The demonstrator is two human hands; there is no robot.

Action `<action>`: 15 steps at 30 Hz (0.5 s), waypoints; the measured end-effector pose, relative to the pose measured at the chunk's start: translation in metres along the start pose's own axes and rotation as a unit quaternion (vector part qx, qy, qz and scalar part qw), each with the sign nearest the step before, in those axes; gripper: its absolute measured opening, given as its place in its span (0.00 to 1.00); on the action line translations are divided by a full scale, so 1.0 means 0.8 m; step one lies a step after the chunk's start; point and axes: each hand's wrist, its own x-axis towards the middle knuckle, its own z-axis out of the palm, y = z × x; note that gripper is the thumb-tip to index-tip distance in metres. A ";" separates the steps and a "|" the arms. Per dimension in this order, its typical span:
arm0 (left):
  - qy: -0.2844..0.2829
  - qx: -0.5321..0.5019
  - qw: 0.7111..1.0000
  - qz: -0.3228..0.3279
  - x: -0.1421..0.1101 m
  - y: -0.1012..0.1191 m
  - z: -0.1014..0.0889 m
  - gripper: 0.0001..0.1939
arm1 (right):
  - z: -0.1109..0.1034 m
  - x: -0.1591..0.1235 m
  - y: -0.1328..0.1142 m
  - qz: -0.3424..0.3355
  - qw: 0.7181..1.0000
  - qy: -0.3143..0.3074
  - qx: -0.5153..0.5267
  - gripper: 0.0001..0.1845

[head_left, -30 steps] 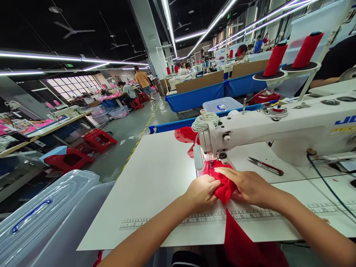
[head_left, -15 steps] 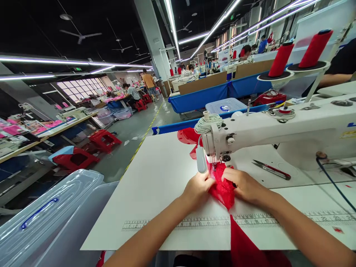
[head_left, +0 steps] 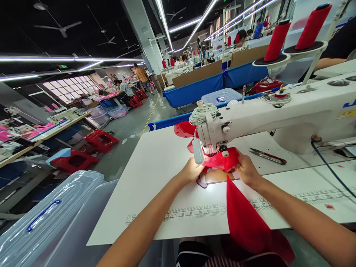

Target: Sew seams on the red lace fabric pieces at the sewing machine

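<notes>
A piece of red fabric [head_left: 222, 161] is stretched sideways under the needle area of a white sewing machine [head_left: 250, 118]. My left hand [head_left: 192, 170] pinches its left end beside the small grey lamp [head_left: 198, 151]. At the right end my right hand [head_left: 248, 170] grips the cloth, thumb partly hidden. In front of the fabric shows a shiny metal plate [head_left: 217, 175] in the table. A longer red strip [head_left: 244, 218] hangs from there over the front edge toward my lap. More red cloth [head_left: 185, 129] lies behind the machine head.
Thread snips [head_left: 268, 156] lie on the table right of my right hand. A printed ruler [head_left: 205, 212] runs along the white tabletop [head_left: 133, 185]. Two red thread cones [head_left: 276, 42] stand above the machine. Lidded clear bins [head_left: 52, 207] sit at the left.
The bunched red fabric has been spread sideways and moved back, uncovering the metal plate. My right hand has shifted right, my left slightly left and back. The view has shifted a little.
</notes>
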 end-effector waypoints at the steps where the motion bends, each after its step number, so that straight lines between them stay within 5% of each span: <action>1: -0.002 0.001 1.000 -0.002 0.000 0.000 0.000 0.11 | -0.001 0.000 0.000 -0.004 1.000 0.009 -0.002 0.09; 6: 0.006 0.042 0.999 -0.019 0.001 -0.001 0.012 0.03 | -0.006 0.003 -0.006 -0.038 0.998 0.042 -0.017 0.14; 15: 0.083 0.155 0.984 -0.024 0.005 -0.005 0.045 0.06 | -0.007 0.004 -0.011 -0.052 0.997 0.036 -0.034 0.17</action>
